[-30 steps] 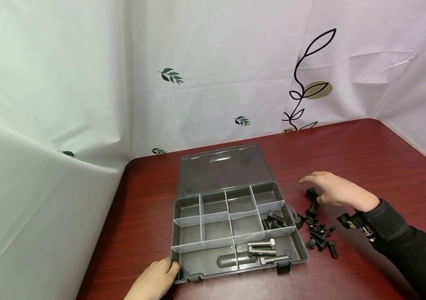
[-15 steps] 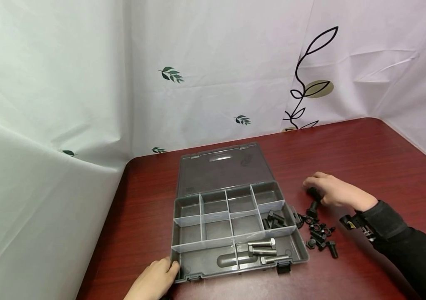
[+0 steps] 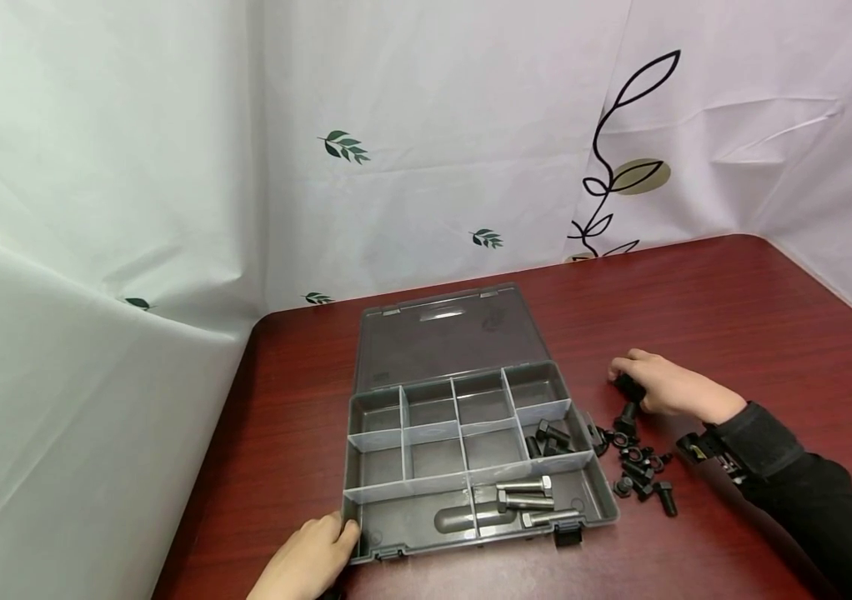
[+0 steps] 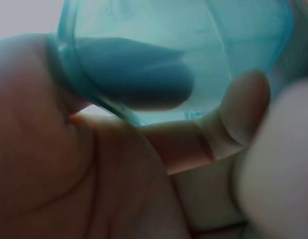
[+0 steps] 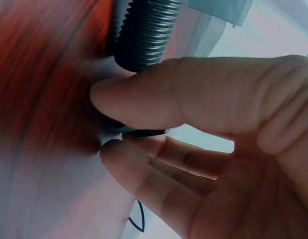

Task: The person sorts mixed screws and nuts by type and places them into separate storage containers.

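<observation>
My left hand [image 3: 306,557] grips the near left corner of a grey translucent compartment box [image 3: 396,523]; in the left wrist view its thumb [image 4: 129,74] shows through the wall, fingers curled below. To the box's right, my right hand [image 3: 672,387] pinches a black bolt [image 3: 629,387] at the table top. The right wrist view shows only a dark sliver of that bolt [image 5: 146,133] between thumb and fingers. Another black bolt [image 3: 625,417], its thread plain in the right wrist view, lies just beside the thumb.
Several black bolts and ring-shaped pieces [image 3: 636,467] lie right of the box. Silver bolts [image 3: 527,502] lie in its front right compartment, black bolts [image 3: 552,433] in the one behind. The lid [image 3: 448,342] lies folded back. White cloth [image 3: 426,167] hangs behind the red table [image 3: 696,308].
My right hand has lowered slightly and closed its thumb and fingers on the far black bolt. The left hand keeps its grip on the box corner.
</observation>
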The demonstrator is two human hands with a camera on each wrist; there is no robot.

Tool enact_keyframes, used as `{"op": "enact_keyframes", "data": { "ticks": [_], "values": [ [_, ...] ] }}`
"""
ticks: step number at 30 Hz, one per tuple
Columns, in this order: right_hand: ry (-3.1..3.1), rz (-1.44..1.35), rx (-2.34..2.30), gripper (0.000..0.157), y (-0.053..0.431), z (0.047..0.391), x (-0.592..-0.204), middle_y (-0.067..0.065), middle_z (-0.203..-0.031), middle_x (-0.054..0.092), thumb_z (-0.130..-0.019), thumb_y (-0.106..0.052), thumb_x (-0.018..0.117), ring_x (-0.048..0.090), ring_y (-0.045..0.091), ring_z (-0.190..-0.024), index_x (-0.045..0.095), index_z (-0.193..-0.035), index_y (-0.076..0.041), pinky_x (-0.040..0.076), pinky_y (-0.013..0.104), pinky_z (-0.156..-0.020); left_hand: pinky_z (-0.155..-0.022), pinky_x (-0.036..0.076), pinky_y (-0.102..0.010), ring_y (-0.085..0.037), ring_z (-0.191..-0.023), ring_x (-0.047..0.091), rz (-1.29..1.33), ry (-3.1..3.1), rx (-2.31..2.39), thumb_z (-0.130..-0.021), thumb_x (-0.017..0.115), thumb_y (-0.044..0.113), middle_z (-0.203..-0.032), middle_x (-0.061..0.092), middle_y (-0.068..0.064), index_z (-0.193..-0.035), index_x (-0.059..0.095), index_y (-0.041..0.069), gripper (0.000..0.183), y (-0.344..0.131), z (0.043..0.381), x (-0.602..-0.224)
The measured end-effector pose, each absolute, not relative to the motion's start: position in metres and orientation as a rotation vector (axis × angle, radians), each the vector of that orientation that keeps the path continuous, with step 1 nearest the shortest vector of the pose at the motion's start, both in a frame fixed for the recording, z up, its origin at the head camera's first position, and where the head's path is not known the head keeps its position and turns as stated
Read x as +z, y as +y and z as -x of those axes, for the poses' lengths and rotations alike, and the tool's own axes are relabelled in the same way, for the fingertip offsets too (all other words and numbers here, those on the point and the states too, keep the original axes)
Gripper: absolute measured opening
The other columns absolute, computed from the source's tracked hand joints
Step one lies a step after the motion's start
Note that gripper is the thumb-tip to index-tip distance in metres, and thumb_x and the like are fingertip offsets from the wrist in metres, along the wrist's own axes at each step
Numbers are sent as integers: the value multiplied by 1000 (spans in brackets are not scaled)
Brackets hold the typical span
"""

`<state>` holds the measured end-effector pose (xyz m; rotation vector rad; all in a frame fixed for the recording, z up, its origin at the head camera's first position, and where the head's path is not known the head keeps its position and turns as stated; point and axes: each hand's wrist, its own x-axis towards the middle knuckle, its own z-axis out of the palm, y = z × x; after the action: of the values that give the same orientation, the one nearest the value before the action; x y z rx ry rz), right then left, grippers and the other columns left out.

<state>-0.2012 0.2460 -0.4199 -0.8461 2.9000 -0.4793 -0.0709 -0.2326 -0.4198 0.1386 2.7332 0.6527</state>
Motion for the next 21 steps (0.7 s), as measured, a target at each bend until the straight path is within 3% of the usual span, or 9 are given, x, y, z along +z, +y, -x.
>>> {"op": "enact_keyframes", "data": {
  "ticks": [13,21],
  "values": [
    [2921,866,-481,42,248,201,-414,7,-92,51,-60,12,62,50,22,-80,59,-99,-4,40,32,-64,-61,38,-36,-18,-62,41,-134,2724,663,-94,43,31,-63,44,0,-71,48,12,30,-232,70,-419],
    [2933,837,-487,44,246,198,-402,11,-92,51,-62,11,68,47,20,-74,57,-104,1,37,32,-59,-61,38,-37,-18,-62,42,-142,2738,660,-94,43,31,-64,45,1,-71,49,12,30,-233,71,-419]
  ]
}}
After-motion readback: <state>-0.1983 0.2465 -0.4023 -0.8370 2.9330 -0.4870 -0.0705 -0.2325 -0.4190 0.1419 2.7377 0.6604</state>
